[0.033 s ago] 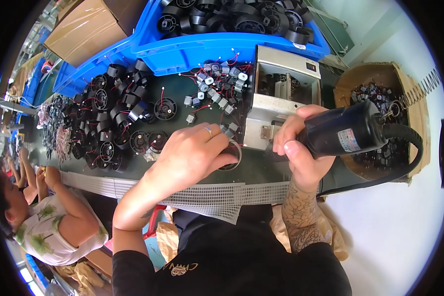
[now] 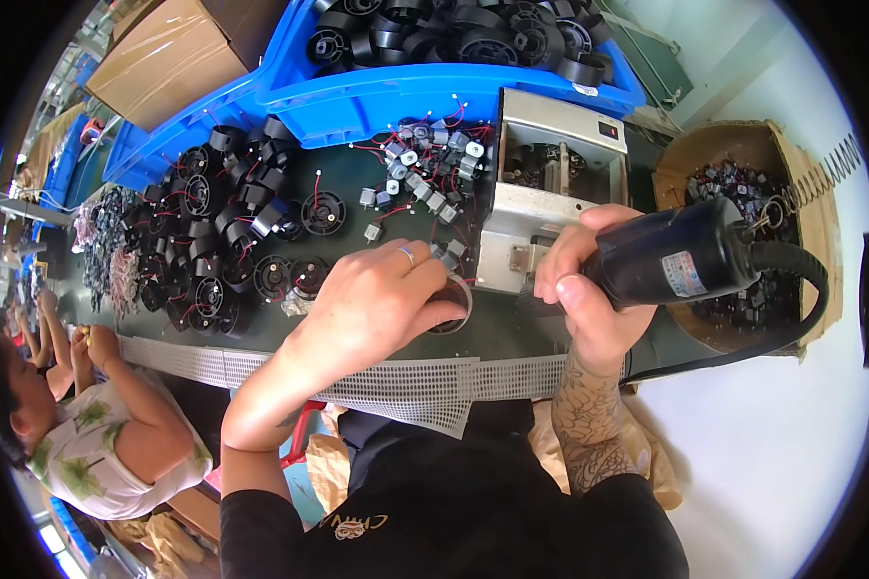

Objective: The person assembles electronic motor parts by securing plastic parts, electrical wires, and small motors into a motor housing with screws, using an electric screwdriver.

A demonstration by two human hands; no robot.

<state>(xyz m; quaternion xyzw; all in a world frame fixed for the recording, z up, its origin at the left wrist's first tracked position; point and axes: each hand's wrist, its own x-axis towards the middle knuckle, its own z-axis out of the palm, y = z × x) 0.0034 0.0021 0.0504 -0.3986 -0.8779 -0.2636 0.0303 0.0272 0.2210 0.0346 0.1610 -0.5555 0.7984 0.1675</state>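
Centrally, at the left grip: the left hand [image 2: 377, 294], curled palm-down, grasps a round, thin-walled part [image 2: 468, 301] by its near-left side, thumb against the rim; the fingers hide much of it.
Right grip: the right hand [image 2: 594, 289] is clenched around the front of a black electric screwdriver [image 2: 671, 253], its dark nose aimed left at the round part but apart from it.
Round part: under the left fingers, just above the table [image 2: 352, 232] or on it, which cannot be told; its curved rim catches the light.
Screwdriver: a smooth, fat cylinder with a pale label, a thick black cable [image 2: 813, 275] looping from its rear beside a coiled metal spring [image 2: 823, 172].
Motors: small grey metal blocks with thin red leads, heaped [image 2: 420, 185] beyond the left hand.
Wheel-shaped housings: black, spoked and glossy, piled [image 2: 203, 236] to the left, with more [image 2: 488, 48] in a blue plastic bin [image 2: 357, 108].
Machine: a scuffed, pale metal box [image 2: 507, 227] beyond the right hand.
Carton: brown cardboard [image 2: 690, 159], right, holding more small parts.
Table edge: a pale, perforated mesh strip [image 2: 396, 381].
Left side: a co-worker [image 2: 116, 444] in a leaf-print top.
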